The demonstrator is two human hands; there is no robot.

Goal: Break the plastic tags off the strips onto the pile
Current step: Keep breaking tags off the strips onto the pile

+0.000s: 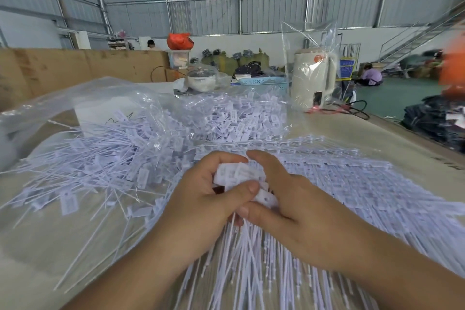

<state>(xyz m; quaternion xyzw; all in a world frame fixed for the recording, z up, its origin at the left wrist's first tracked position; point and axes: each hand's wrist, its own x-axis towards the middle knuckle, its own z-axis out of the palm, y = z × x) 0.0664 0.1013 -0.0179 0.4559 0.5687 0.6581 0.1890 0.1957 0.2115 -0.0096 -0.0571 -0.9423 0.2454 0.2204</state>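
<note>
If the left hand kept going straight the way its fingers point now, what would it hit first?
The left hand points right, across the bunch of tags it grips, so it would most likely meet the right hand first, which holds the same bunch from the other side. Depth is hard to judge.

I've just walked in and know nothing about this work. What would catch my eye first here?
Two hands, left and right, meet at the centre, fingers curled round a bunch of white tags. Around them a pile of loose tags spreads over the table. Behind, at right, stands a cream kettle inside a clear bag.
</note>
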